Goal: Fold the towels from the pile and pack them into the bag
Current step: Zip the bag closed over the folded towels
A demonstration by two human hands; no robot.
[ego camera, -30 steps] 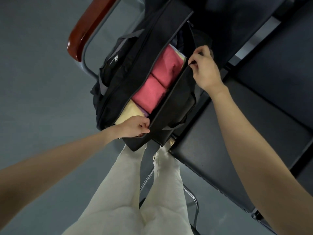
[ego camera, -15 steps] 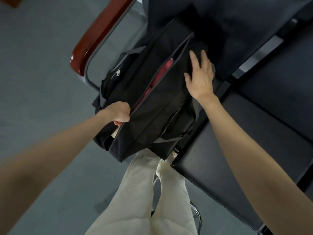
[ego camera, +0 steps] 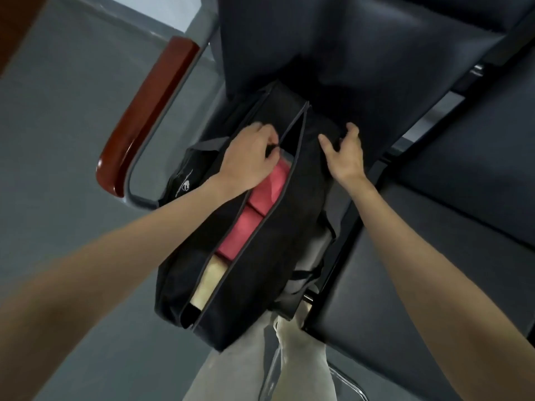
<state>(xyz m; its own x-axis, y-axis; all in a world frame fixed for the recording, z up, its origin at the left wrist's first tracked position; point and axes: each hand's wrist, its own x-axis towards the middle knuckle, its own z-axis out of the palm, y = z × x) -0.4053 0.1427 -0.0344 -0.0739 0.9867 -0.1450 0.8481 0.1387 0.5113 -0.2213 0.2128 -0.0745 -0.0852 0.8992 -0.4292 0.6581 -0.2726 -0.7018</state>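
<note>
Left hand (ego camera: 250,157) fingers pinch the zipper pull; right hand (ego camera: 346,153) fingers spread on the bag (ego camera: 278,256). Opening runs lengthwise toward the person.

Black bag (ego camera: 269,256) holds pink towels (ego camera: 246,224) and a cream towel (ego camera: 211,276)

Floor (ego camera: 66,117): smooth grey surface, filling the left side of the view. Seating: a row of dark padded chairs (ego camera: 434,235) with black upholstery, joined side by side. Armrest (ego camera: 147,111): glossy reddish-brown wood, mounted on a grey metal tube frame (ego camera: 199,57). Lighting: soft and even, with faint reflections on the upholstery.
</note>
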